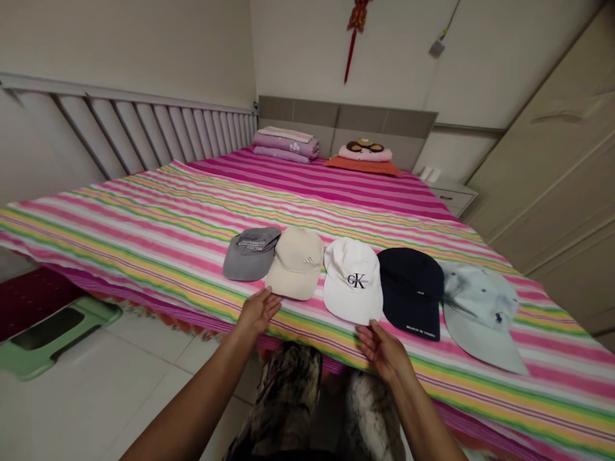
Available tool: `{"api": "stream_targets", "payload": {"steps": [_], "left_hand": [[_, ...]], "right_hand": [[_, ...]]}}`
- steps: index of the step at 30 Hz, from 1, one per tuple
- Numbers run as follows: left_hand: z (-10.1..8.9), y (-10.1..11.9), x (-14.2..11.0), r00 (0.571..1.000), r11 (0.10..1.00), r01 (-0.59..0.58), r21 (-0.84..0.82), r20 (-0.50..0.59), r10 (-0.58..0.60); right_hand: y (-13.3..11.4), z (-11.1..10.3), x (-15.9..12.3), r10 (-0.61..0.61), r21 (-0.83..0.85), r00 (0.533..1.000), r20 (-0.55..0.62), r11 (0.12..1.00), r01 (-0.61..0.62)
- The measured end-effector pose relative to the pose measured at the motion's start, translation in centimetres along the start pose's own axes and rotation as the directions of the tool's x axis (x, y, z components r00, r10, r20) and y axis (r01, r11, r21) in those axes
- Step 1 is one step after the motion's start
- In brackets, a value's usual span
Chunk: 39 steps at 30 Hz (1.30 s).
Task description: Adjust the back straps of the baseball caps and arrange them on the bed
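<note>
Several caps lie in a row on the striped bedspread. My left hand point(259, 311) is at the lower left edge of the beige cap point(295, 259); its fingers are apart, the thumb by the brim. Just below the brim of the white cap point(353, 278), with dark letters, is my right hand point(382, 346), fingers apart and palm partly up, thumb tip at the brim's edge. Neither hand visibly grips a cap. A grey cap point(250, 256) overlaps the beige one's left side. On the right, a navy cap point(408, 288) sits beside a pale blue cap point(480, 307).
The bed's striped bedspread point(144, 240) hangs over the near edge. Folded purple bedding point(286, 146) and an orange pillow point(362, 166) lie by the headboard point(307, 115). A green stool point(57, 336) stands on the floor at left, a nightstand point(451, 195) at far right.
</note>
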<state>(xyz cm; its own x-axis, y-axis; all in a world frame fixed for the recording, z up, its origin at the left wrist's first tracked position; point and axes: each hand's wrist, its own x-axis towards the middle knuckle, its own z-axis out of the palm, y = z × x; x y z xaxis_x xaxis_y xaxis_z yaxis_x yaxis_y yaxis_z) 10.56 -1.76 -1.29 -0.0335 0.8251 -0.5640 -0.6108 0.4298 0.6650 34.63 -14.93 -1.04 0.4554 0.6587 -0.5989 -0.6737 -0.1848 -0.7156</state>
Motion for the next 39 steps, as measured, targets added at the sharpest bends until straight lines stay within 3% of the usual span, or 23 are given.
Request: {"api": "stream_targets", "payload": {"steps": [6, 13, 18, 23, 28, 33, 39], "left_hand": [[2.0, -1.6, 0.4, 0.997, 0.998, -0.061, 0.028, 0.04, 0.06], [2.2, -2.3, -0.3, 0.993, 0.99, -0.081, 0.117, 0.098, 0.07], [0.5, -0.5, -0.3, 0.99, 0.974, -0.078, 0.211, 0.134, 0.05], [-1.3, 2.4, 0.7, 0.984, 0.98, -0.167, 0.106, -0.038, 0.171], [-0.6, 3.7, 2.4, 0.974, 0.982, -0.176, 0.065, -0.132, 0.183], [0.1, 2.9, 2.9, 0.968, 0.97, -0.22, 0.1, -0.097, 0.23], [-0.9, 2.6, 2.4, 0.967, 0.954, -0.25, 0.164, -0.014, 0.255]], "right_hand": [[-0.4, 1.2, 0.9, 0.016, 0.086, 1.0, 0.026, 0.996, -0.018], [-0.1, 1.2, 1.5, -0.039, 0.134, 0.999, 0.027, 0.99, 0.035], [0.3, 0.8, 1.3, -0.043, 0.126, 0.999, 0.017, 0.991, 0.041], [0.5, 0.3, 0.6, -0.025, 0.113, 0.999, 0.021, 0.993, 0.022], [0.7, 0.1, 0.2, -0.027, 0.121, 0.999, 0.031, 0.992, 0.023], [0.7, 0.1, 0.3, -0.03, 0.122, 0.999, 0.043, 0.992, 0.024], [1.0, -0.1, 0.5, -0.047, 0.121, 0.998, 0.044, 0.992, 0.042]]}}
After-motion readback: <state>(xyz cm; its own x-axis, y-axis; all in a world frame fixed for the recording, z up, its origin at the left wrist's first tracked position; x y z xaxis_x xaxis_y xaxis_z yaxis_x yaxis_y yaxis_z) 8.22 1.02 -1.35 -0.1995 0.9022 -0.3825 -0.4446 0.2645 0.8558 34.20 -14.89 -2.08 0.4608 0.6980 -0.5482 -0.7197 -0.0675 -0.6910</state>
